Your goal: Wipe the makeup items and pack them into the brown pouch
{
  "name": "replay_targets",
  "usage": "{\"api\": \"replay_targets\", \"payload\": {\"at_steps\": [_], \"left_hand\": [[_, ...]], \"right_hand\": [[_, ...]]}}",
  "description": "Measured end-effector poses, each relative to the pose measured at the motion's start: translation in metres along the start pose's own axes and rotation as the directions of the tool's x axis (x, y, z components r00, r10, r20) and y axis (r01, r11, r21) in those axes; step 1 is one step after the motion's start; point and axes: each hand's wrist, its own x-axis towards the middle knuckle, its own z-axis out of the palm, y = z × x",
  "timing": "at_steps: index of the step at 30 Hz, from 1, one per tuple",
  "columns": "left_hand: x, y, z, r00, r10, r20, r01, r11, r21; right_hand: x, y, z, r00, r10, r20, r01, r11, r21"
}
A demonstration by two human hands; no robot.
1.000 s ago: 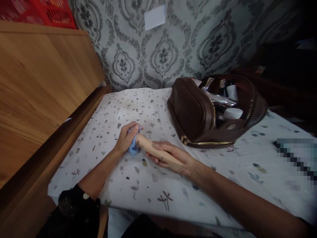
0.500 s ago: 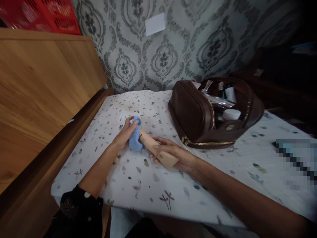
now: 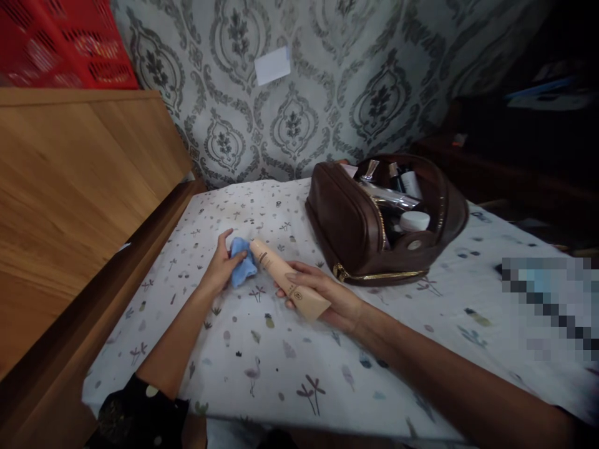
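Observation:
In my right hand [image 3: 322, 292] I grip a beige squeeze tube [image 3: 281, 269] by its lower half, its wide flat end towards me and its narrow end pointing up and left. Dark print and a round logo show on its side. My left hand [image 3: 222, 265] pinches a crumpled blue cloth [image 3: 242, 265] between thumb and fingers, just left of the tube's narrow end. The cloth and the tube are very close; a small gap seems to lie between them. Both hands are above the patterned white tablecloth [image 3: 253, 324].
An open brown cosmetic bag [image 3: 349, 215] stands behind my right hand, holding a white jar [image 3: 414, 221] and several tubes. A wooden panel [image 3: 84, 181] with a red crate [image 3: 70, 47] above it borders the left side. A patterned wall [image 3: 292, 121] closes off the back.
My left hand has drawn the blue cloth left, off the tube's narrow end, which now shows uncovered. The right hand still holds the tube. The view has shifted slightly.

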Motion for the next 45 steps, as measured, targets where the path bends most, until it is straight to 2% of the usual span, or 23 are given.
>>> {"api": "replay_targets", "payload": {"at_steps": [3, 5, 7, 9, 11, 14, 17, 20, 23, 24, 25, 26, 28, 30, 31, 32, 34, 36, 39, 41, 45], "left_hand": [[-0.002, 0.003, -0.003, 0.989, 0.133, -0.061, -0.120, 0.975, 0.187], [-0.006, 0.009, -0.002, 0.962, 0.265, -0.064, -0.236, 0.926, 0.296], [-0.012, 0.015, 0.001, 0.908, 0.419, -0.016, -0.378, 0.835, 0.399], [-0.017, 0.019, 0.005, 0.850, 0.520, 0.089, -0.498, 0.734, 0.461], [-0.021, 0.019, 0.010, 0.841, 0.495, 0.219, -0.537, 0.711, 0.454], [-0.024, 0.014, 0.014, 0.871, 0.363, 0.330, -0.477, 0.784, 0.396], [-0.023, 0.010, 0.015, 0.895, 0.337, 0.292, -0.429, 0.832, 0.353], [-0.023, 0.015, 0.012, 0.923, 0.333, 0.193, -0.379, 0.873, 0.307], [-0.021, 0.023, 0.008, 0.930, 0.361, 0.065, -0.363, 0.879, 0.309], [-0.021, 0.025, 0.007, 0.929, 0.370, 0.028, -0.359, 0.878, 0.317], [-0.021, 0.026, 0.006, 0.929, 0.369, -0.003, -0.348, 0.880, 0.324], [-0.021, 0.027, 0.007, 0.931, 0.364, -0.026, -0.336, 0.882, 0.330], [-0.022, 0.028, 0.010, 0.934, 0.356, -0.038, -0.324, 0.884, 0.336], [-0.024, 0.028, 0.015, 0.932, 0.363, -0.016, -0.336, 0.878, 0.342], [-0.026, 0.029, 0.017, 0.929, 0.370, -0.002, -0.347, 0.872, 0.346], [-0.027, 0.030, 0.020, 0.926, 0.377, 0.009, -0.356, 0.867, 0.348], [-0.029, 0.031, 0.023, 0.925, 0.380, 0.019, -0.364, 0.868, 0.337], [-0.030, 0.031, 0.025, 0.925, 0.379, 0.024, -0.367, 0.876, 0.315], [-0.030, 0.029, 0.025, 0.929, 0.369, 0.035, -0.363, 0.885, 0.293], [-0.029, 0.027, 0.024, 0.933, 0.357, 0.035, -0.352, 0.893, 0.280], [-0.028, 0.023, 0.023, 0.942, 0.336, 0.000, -0.327, 0.917, 0.230]], "right_hand": [[0.001, -0.001, -0.001, 1.000, -0.013, 0.021, 0.013, 1.000, 0.014], [0.001, -0.001, -0.001, 0.999, -0.008, 0.036, 0.007, 1.000, 0.018], [0.001, -0.001, -0.002, 0.998, 0.022, 0.057, -0.022, 1.000, 0.005], [0.000, -0.001, -0.002, 0.995, 0.061, 0.082, -0.059, 0.998, -0.018], [0.000, 0.001, -0.003, 0.990, 0.091, 0.107, -0.087, 0.995, -0.042], [0.000, 0.005, -0.005, 0.976, 0.139, 0.166, -0.127, 0.989, -0.080], [0.001, 0.007, -0.006, 0.955, 0.175, 0.239, -0.154, 0.982, -0.106], [0.000, 0.004, -0.006, 0.943, 0.181, 0.278, -0.142, 0.978, -0.154], [-0.003, -0.004, -0.004, 0.961, 0.115, 0.252, -0.016, 0.931, -0.364], [-0.003, -0.007, -0.004, 0.972, 0.049, 0.229, 0.069, 0.874, -0.480], [-0.004, -0.009, -0.003, 0.978, -0.044, 0.206, 0.163, 0.778, -0.607], [-0.005, -0.009, -0.002, 0.969, -0.159, 0.189, 0.247, 0.641, -0.727], [-0.006, -0.007, -0.001, 0.911, -0.361, 0.201, 0.322, 0.316, -0.892], [-0.008, -0.002, 0.002, 0.860, -0.450, 0.241, 0.297, 0.056, -0.953], [-0.008, 0.002, 0.003, 0.851, -0.461, 0.253, 0.268, -0.032, -0.963], [-0.009, 0.005, 0.004, 0.849, -0.462, 0.256, 0.239, -0.097, -0.966], [-0.010, 0.010, 0.005, 0.853, -0.462, 0.242, 0.183, -0.170, -0.968], [-0.010, 0.011, 0.007, 0.865, -0.449, 0.226, 0.162, -0.176, -0.971], [-0.011, 0.009, 0.010, 0.882, -0.420, 0.213, 0.201, -0.074, -0.977], [-0.011, 0.006, 0.011, 0.898, -0.396, 0.191, 0.230, 0.053, -0.972], [-0.009, 0.002, 0.011, 0.946, -0.308, 0.097, 0.214, 0.373, -0.903]]}}
